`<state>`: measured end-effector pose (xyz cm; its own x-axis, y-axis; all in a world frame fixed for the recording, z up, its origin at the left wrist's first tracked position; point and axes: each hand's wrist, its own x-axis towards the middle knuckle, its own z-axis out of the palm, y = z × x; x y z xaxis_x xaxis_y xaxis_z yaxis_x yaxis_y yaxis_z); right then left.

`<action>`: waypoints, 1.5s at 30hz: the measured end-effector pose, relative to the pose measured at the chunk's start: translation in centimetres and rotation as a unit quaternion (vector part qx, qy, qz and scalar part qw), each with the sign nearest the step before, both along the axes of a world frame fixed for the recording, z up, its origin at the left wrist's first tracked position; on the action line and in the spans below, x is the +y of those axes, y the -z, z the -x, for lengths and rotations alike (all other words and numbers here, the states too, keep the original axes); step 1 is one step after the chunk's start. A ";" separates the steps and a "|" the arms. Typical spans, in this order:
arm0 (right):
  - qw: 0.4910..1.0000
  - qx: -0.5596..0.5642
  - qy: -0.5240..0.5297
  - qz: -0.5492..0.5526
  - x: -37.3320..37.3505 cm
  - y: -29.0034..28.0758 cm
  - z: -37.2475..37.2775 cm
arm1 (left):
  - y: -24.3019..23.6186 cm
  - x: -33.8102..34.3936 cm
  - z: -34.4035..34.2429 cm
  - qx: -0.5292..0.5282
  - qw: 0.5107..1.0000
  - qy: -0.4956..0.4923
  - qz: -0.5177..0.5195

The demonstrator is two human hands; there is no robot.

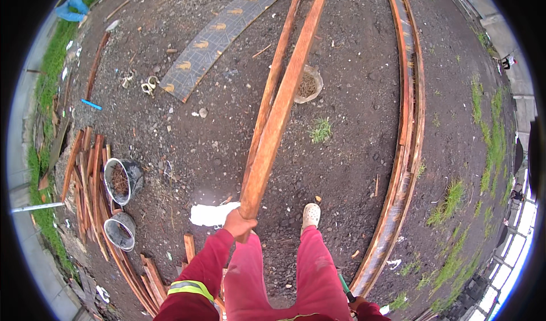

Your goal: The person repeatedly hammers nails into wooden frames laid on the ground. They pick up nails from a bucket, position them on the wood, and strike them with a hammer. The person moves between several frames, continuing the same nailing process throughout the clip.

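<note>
My left hand (240,225) grips the lower end of a long reddish wooden beam (284,107) that rises away from me up the middle of the view. A second, narrower beam (267,105) runs close along its left side; whether my fingers hold it too I cannot tell. At the lower right edge, my right hand (357,304) is closed on a green-handled tool (344,284), mostly hidden beside my leg. Behind the beams sits a bucket of nails or scraps (307,82). A white patch (209,214) lies on the ground left of my left hand.
Piled wood (85,178) and two buckets (122,178) are at left, with more offcuts lower down. A long narrow timber form (405,122) runs along my right. A printed grey panel (222,36) lies upper left, blue cloth (71,8) beyond. Grass patches (452,201) dot the gravelly soil.
</note>
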<state>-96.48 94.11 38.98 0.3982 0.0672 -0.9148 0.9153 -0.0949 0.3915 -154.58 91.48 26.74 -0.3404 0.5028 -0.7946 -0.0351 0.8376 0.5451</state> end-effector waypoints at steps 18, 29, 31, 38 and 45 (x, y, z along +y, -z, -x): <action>0.965 0.087 0.199 -0.149 -0.8 5.7 -11.7 | -6.0 9.5 -20.3 -0.237 0.963 -0.096 -0.088; 0.963 -0.037 0.258 -0.074 1.2 -1.1 -8.5 | 15.1 11.7 -23.7 -0.030 0.986 0.025 0.160; 0.962 -0.068 0.262 -0.045 1.9 -0.8 -7.8 | 18.1 12.0 -23.6 -0.028 0.966 0.093 0.238; 0.978 -0.052 0.203 0.011 4.8 0.3 -8.2 | 25.5 4.7 -8.9 0.300 0.904 -0.048 0.301; 0.999 -0.024 0.023 -0.019 5.3 3.2 -12.3 | 29.7 2.8 0.3 0.287 0.899 0.138 0.300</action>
<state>-84.17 99.38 35.79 0.4458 0.0815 -0.8914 0.8894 -0.1529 0.4309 -154.91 94.26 -2.96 -0.7092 0.1700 -0.6842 0.3626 0.9202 -0.1472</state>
